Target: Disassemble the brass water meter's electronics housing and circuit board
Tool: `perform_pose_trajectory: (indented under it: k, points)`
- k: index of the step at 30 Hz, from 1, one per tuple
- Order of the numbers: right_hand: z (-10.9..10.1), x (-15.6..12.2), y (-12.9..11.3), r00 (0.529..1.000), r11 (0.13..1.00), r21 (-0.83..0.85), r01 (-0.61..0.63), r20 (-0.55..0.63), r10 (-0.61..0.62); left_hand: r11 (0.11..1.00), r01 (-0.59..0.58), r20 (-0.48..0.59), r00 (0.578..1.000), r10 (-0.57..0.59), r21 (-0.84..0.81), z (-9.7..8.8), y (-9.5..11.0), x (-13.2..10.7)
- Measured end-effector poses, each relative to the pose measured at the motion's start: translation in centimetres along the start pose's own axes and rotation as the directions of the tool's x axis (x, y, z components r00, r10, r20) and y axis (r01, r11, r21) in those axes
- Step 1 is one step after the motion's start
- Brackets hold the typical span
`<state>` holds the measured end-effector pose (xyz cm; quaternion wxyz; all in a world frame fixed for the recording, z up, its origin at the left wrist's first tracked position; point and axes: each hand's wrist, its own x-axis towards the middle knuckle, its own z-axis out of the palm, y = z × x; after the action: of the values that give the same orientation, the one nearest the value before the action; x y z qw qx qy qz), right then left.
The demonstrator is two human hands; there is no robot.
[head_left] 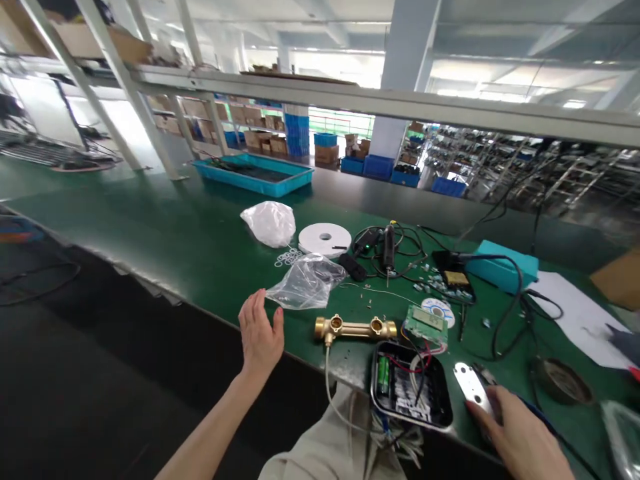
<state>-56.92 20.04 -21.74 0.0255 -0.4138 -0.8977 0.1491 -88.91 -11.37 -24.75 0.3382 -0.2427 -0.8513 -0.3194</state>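
Note:
My left hand [261, 333] is open at the bench's front edge, with its fingertips at the corner of a clear plastic bag [307, 283]; whether they touch is unclear. At the lower right, my right hand [523, 430] closes its thumb and fingers around the near end of a white plate with holes [471, 385]. Pliers [484, 373] lie just behind that plate. Between my hands sits a brass pipe fitting [355, 328] with two round ports and a cable. Beside it are a circuit board with a display [426, 324] and a black housing [447, 400] containing a green battery [383, 375] and wires.
A white bag [270, 223], white rings [289, 257] and a white reel [325, 239] lie farther back. A black electric screwdriver [389, 248] rests among cables. Small parts surround a soldering sponge [455, 279]. A blue tray [255, 175] stands behind; a round dish [564, 380] is right.

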Motion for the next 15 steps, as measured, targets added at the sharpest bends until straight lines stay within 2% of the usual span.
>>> perform_pose_trajectory:
  k: [5, 9, 13, 15]
  points:
    - [-0.2, -1.2, -1.3, 0.995, 0.991, -0.117, 0.068, -0.064, -0.076, 1.0, 0.012, 0.036, 0.999, -0.013, 0.011, 1.0, 0.1, -0.2]
    - [-0.5, -2.2, -1.8, 0.972, 0.993, -0.083, 0.082, -0.216, -0.098, 1.0, -0.001, 0.044, 0.999, 0.0, 0.014, 1.2, -0.1, -0.3]
    - [-1.2, -2.7, -2.7, 0.873, 0.97, 0.045, 0.241, -0.446, -0.196, 0.999, 0.001, 0.035, 0.999, -0.002, 0.043, 1.9, -0.6, -0.3]
    - [-1.3, -2.8, -3.6, 0.826, 0.929, 0.116, 0.351, -0.506, -0.249, 0.998, 0.003, 0.049, 0.999, -0.006, 0.069, 2.1, -0.7, -0.3]
